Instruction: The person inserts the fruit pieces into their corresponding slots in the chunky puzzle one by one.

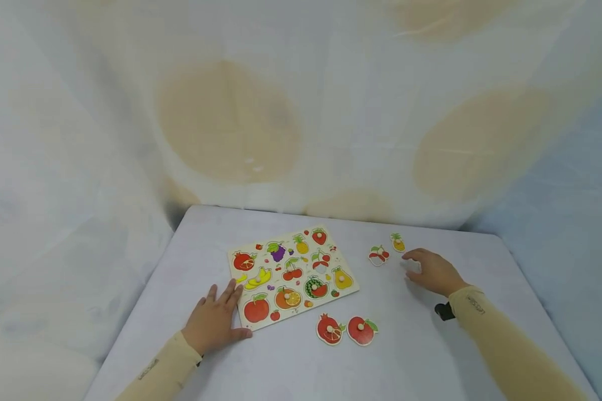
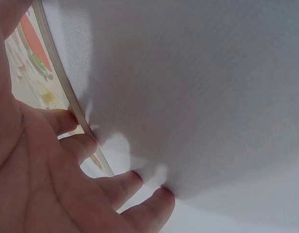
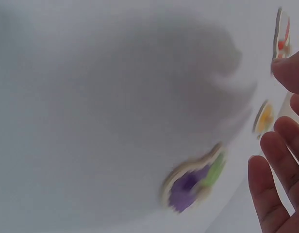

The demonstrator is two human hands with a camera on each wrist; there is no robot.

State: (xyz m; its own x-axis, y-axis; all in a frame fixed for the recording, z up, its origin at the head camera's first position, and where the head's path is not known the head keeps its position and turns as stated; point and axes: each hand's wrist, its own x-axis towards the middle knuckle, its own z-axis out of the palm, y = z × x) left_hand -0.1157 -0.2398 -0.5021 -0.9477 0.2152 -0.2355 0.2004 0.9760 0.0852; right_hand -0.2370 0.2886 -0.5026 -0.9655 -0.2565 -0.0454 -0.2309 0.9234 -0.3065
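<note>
the left hand [image 1: 215, 323] lies flat on the table [image 1: 421, 362] with its fingers spread and straight, fingertips on the near left corner of the board [image 1: 292, 274], steadying it and holding nothing. the right hand [image 1: 431, 272] sits low over the cloth to the right of the board, fingers loosely extended and gripping nothing; the head view puts it just beside the pineapple piece [image 1: 397, 242] and near the lychee piece [image 1: 378, 255]. in the blurred right wrist view a purple and green piece [image 3: 193, 182] shows close below the fingers [image 3: 268, 189], probably grapes, though the smear makes that hard to be sure of. two more loose pieces, a pomegranate [image 1: 330, 329] and an apple [image 1: 361, 330], lie side by side in front of the board, well apart from either hand. to my eye the step in hand is picking up a loose piece with the right hand, and doing it well means taking the little peg between thumb and finger rather than scraping at the flat edge, lifting straight up, and keeping the left hand pressed on the corner so the board does not skate on the cloth.
</note>
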